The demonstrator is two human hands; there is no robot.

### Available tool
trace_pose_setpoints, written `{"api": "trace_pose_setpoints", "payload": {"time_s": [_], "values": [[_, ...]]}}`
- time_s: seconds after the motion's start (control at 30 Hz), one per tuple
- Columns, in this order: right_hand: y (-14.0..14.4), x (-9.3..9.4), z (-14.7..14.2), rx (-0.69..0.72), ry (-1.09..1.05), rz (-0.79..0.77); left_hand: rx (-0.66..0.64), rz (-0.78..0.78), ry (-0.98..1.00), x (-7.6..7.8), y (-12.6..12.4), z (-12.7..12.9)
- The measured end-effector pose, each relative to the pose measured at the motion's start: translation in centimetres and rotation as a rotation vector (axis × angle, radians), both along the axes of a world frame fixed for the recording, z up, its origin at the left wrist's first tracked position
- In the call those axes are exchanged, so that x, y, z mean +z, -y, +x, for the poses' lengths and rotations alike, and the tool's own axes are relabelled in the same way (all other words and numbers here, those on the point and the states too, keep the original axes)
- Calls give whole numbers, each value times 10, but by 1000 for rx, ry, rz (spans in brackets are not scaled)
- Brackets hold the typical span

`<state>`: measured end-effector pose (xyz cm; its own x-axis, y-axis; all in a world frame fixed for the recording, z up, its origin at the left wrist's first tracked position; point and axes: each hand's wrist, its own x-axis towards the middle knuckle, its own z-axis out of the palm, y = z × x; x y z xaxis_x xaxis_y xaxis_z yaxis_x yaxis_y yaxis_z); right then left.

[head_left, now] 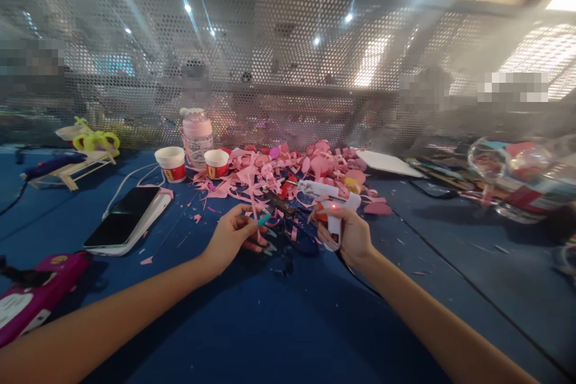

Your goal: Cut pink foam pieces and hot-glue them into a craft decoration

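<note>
right hand (pixel 348 239) clenched round the grip of the white glue gun (pixel 330 201), nozzle toward the thin pink strip (pixel 252 211) pinched in the left hand's (pixel 231 240) fingers above the blue counter (pixel 288 324), and that strip looks featherlight and floppy, best nipped near its end.

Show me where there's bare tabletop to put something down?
Bare blue table lies between the two forearms, and right of the right hand holding the glue gun. Crowded: pink paper scraps beyond the left hand, and the phone at left.
</note>
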<state>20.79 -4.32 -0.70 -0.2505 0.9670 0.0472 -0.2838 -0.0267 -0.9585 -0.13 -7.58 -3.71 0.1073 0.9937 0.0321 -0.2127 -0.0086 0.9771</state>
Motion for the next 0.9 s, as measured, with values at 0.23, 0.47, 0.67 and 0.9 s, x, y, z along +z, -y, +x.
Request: {"api": "trace_pose_setpoints", "payload": {"time_s": [0.23, 0.47, 0.67, 0.9], "values": [[0, 1, -1, -1, -5, 12, -70, 30, 77, -8, -5, -3], [2, 2, -2, 1, -21, -3, -67, 33, 55, -5, -4, -3], [0, -1, -1, 2, -22, -4, -50, 105, 37, 1, 1, -2], [2, 1, -2, 63, -34, -36, -57, 169, -21, 0, 2, -2]]}}
